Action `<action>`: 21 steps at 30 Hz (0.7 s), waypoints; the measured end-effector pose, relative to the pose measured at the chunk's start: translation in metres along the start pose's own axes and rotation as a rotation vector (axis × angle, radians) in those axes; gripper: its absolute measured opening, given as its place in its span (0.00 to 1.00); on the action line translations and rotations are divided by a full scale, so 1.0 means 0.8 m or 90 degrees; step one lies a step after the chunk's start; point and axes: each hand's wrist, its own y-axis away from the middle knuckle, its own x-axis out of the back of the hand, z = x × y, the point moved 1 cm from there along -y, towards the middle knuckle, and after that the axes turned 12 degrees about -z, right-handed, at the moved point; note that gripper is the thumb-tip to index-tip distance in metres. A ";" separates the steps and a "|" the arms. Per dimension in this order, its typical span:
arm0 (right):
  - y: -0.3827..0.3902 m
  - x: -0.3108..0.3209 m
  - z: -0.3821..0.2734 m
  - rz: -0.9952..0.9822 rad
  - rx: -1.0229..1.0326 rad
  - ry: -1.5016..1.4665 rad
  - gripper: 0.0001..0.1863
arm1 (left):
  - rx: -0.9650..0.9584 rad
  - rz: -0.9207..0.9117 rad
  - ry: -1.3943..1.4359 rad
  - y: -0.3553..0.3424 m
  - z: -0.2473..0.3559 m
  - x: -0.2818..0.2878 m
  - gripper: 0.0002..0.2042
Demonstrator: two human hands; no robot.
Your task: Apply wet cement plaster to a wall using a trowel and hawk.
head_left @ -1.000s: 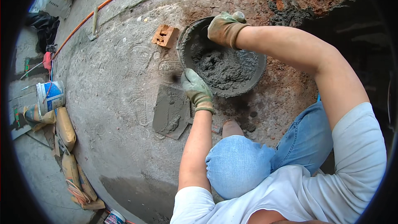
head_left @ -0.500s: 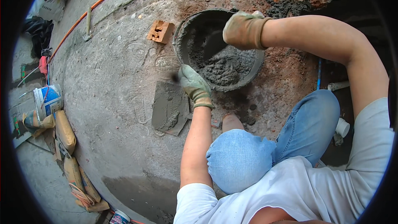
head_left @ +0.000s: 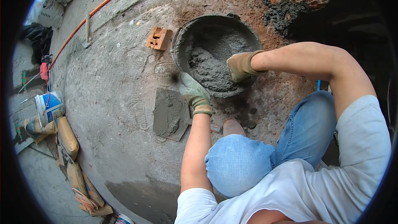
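A round black bucket (head_left: 177,54) holds wet grey mortar (head_left: 209,72). My left hand (head_left: 194,93), in a pale green and tan work glove, is closed on the bucket's near left rim. Inside the bucket's right side, my gloved right hand (head_left: 241,66) is down at the mortar with its fingers curled. Whatever it grips is hidden by the glove and the mortar. Just left of my left wrist, a flat grey board (head_left: 168,114) lies on the ground with mortar spread over it.
An orange hollow brick (head_left: 158,38) sits left of the bucket. A hammer-like tool (head_left: 87,31) lies near an orange hose (head_left: 103,5). Paper sacks (head_left: 67,138) and a blue-and-white pail (head_left: 50,107) stand far left. At right is a dark pit (head_left: 344,29) with a broken edge.
My right hand has come down and toward me, from above the bucket's far rim into the mortar at its right side. My left hand stays on the rim.
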 end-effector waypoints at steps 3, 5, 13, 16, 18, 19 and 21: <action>-0.030 -0.015 0.060 0.020 0.249 -0.226 0.11 | -0.126 -0.039 -0.015 -0.015 -0.027 -0.005 0.22; -0.030 0.049 0.061 -0.006 0.037 -0.216 0.15 | -0.133 -0.027 -0.036 -0.022 -0.040 -0.002 0.22; -0.060 0.110 0.000 0.474 -0.086 0.715 0.07 | -0.175 -0.029 -0.016 -0.031 -0.049 0.000 0.19; -0.047 0.064 -0.039 0.525 -0.040 0.737 0.08 | -0.131 -0.051 -0.068 -0.027 -0.040 0.007 0.20; -0.023 0.043 -0.066 0.577 0.070 0.634 0.07 | -0.159 -0.022 -0.061 -0.038 -0.051 0.019 0.21; -0.016 0.021 -0.075 0.517 0.099 0.701 0.08 | -0.177 0.001 -0.051 -0.038 -0.051 0.018 0.21; -0.012 0.006 -0.055 0.352 0.101 0.678 0.07 | -0.166 -0.022 -0.047 -0.029 -0.047 0.010 0.21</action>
